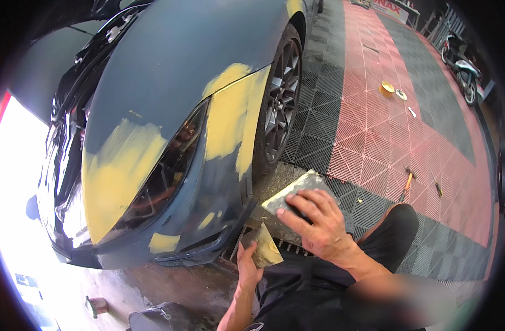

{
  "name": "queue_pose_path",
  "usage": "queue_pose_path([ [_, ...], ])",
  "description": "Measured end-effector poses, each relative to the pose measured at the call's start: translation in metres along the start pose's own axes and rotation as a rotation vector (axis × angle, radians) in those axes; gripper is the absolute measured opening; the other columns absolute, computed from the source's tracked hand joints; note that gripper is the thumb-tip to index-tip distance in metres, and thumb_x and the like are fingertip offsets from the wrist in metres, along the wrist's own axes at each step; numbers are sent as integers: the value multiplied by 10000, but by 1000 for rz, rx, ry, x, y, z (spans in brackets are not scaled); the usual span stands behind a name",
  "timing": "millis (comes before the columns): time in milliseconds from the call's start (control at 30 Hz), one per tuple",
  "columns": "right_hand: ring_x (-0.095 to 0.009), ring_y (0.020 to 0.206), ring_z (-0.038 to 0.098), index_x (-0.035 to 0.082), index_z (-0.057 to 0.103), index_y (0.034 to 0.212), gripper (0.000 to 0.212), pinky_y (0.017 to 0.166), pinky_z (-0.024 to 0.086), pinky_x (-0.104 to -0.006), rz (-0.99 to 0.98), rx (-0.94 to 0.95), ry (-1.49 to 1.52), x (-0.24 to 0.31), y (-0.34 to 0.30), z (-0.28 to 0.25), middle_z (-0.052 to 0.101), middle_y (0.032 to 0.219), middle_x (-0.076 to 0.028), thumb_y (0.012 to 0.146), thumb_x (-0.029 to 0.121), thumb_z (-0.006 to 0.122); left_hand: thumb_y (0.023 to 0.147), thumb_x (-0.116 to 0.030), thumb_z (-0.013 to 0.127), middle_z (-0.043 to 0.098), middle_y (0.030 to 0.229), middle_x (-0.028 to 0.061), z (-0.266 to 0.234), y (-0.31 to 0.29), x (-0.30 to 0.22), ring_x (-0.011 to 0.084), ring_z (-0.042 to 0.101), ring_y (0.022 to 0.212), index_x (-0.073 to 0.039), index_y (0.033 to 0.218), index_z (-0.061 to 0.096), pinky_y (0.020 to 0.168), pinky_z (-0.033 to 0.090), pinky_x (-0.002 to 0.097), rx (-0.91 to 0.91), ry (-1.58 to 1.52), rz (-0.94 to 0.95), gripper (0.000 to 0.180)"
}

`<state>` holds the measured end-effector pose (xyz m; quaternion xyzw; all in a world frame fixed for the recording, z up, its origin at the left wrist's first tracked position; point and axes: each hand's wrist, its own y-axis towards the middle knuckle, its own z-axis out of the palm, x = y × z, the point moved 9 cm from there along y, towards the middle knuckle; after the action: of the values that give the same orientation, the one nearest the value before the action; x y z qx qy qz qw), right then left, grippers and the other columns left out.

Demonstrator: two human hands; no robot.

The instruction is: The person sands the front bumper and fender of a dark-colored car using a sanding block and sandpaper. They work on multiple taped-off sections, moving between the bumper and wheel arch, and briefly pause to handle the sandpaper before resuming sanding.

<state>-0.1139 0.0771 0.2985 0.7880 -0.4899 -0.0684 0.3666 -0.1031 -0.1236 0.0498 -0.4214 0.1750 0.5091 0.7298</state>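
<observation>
I see the left hand (249, 263) near the car's front corner, gripping a small flat spreader (269, 252) smeared with yellow; its thumb lies on the near face, but I cannot tell how the fingers behind it sit. To its right and a little farther off, the right hand (323, 227) holds a wider grey spreader (279, 199) with a pale yellow edge, the fingers bent close together over the flat and the thumb at the near side. I make out both spreaders in front of the person's dark-clothed lap, just right of the dark car (208, 38), whose hood, fender and bumper carry yellow patches (125, 171). Far right, on the red tiles (368, 138), I spot a yellow tub (386, 89) beside a round lid (401, 95); nearer lie an orange-handled tool (407, 185) and a screwdriver (439, 190).
</observation>
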Motion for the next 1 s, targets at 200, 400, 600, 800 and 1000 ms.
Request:
queue_pose_path([
  [200, -335, 1276, 654, 128, 728, 1401, 602, 1048, 491, -506, 15, -117, -191, -10, 49, -30, 694, 1408, -85, 808, 47, 792, 1113, -12, 559, 673, 1506, 101, 16, 8, -8, 240, 657, 1385, -44, 1604, 531, 1201, 519, 418, 84, -39, 38, 493],
  [400, -260, 1233, 670, 141, 794, 1317, 425, 987, 474, -445, -111, -246, -432, 21, 117, -51, 726, 1337, -36, 893, 132, 776, 1091, -20, 593, 718, 1389, 93, -61, 9, 49, 236, 699, 1281, -48, 1505, 598, 1122, 568, 411, -57, -50, -63, 416],
  [600, -237, 1239, 653, 166, 806, 1331, 407, 1016, 455, -450, -106, -253, -562, 20, 144, -42, 713, 1318, -1, 928, 190, 756, 1067, -28, 603, 744, 1274, 93, -141, -6, 116, 263, 744, 1152, -66, 1369, 648, 1019, 625, 450, -167, -103, -214, 309],
  [800, -237, 1231, 649, 165, 808, 1319, 404, 1013, 453, -448, -119, -270, -598, 27, 154, -34, 711, 1314, -4, 921, 190, 744, 1070, -31, 604, 756, 1213, 89, -161, -3, 130, 267, 759, 1102, -75, 1327, 656, 980, 640, 455, -166, -152, -242, 266],
  [1000, -241, 1226, 642, 153, 806, 1317, 404, 1004, 450, -446, -139, -276, -602, 28, 159, -29, 708, 1307, -6, 922, 196, 732, 1071, -27, 595, 761, 1224, 95, -158, 1, 130, 264, 762, 1097, -71, 1307, 661, 969, 643, 452, -153, -150, -240, 249],
])
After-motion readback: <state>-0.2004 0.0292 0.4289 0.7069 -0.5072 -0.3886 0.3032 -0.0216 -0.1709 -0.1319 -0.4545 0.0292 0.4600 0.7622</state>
